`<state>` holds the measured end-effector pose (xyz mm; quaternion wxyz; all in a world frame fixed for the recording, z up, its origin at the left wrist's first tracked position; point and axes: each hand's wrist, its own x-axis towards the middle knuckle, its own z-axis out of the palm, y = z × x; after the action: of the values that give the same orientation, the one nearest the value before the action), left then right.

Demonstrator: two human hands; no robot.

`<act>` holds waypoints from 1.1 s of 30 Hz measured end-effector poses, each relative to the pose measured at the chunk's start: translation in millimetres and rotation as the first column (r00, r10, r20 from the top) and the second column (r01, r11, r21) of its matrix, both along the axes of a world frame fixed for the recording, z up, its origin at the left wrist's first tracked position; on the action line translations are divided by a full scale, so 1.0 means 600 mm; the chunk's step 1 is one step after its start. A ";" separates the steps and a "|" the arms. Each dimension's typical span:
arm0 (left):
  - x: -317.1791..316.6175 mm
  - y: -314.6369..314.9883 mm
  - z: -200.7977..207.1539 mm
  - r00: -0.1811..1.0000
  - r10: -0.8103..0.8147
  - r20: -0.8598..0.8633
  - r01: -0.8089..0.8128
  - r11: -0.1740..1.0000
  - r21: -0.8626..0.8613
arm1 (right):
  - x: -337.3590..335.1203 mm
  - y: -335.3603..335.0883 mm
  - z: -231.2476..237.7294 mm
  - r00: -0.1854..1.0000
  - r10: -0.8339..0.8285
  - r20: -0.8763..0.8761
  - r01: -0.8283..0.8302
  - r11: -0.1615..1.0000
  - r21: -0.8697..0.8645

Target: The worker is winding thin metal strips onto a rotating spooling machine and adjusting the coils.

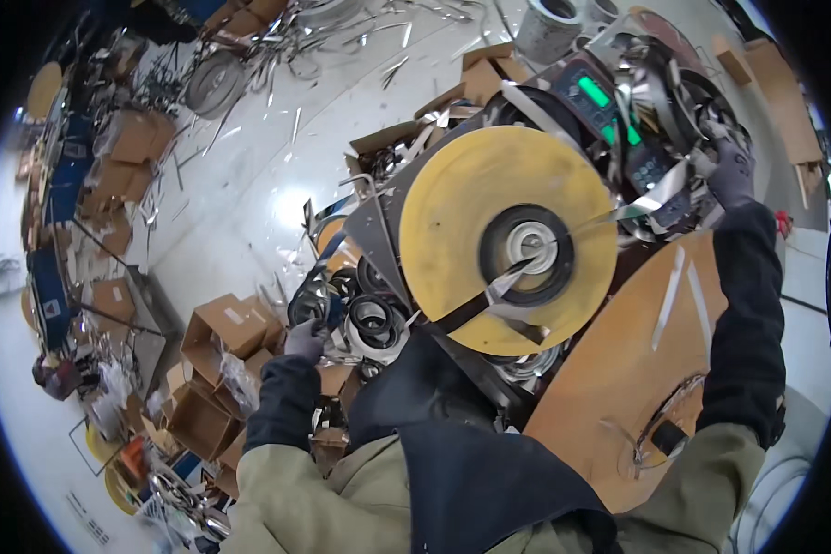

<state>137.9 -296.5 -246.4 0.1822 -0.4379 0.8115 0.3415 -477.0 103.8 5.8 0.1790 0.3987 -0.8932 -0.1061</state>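
The surroundings are crowded: open brown cardboard boxes (223, 325) are heaped at the person's left, and loose silvery metal scraps (395, 69) litter the pale floor (240, 222) beyond. Black and silver rings (371, 316) lie between the left hand (307, 340) and the large flat yellow disc (452, 198), and a dark control panel with green-lit displays (586, 97) stands between the disc and a bundle of shiny metal coils (656, 92) at upper right. A broad tan curved board (600, 397) fills the lower right.

The disc lies in front of the person, its face turned up toward the head camera, a black ring (566, 263) and pale hub (533, 246) near its middle. A thin silvery strip (653, 196) runs its long axis from upper right toward the hub; a darker flat strip (475, 305) slants from the hub to the lower left.

The gloved right hand (732, 171) is at the coils, the gloved left beside a dark coil (314, 303); whether either grip is clenched or released, one cannot tell.
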 end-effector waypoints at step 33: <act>-0.282 0.200 0.194 0.579 -0.645 -0.498 0.427 0.761 -0.489 | 0.059 0.015 0.228 0.933 -0.248 0.261 0.350 0.796 -0.494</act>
<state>-31.0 -176.6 -129.8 -0.0827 -0.0465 0.9603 0.2623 -441.8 112.9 142.5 0.1805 0.1946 -0.9514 0.1560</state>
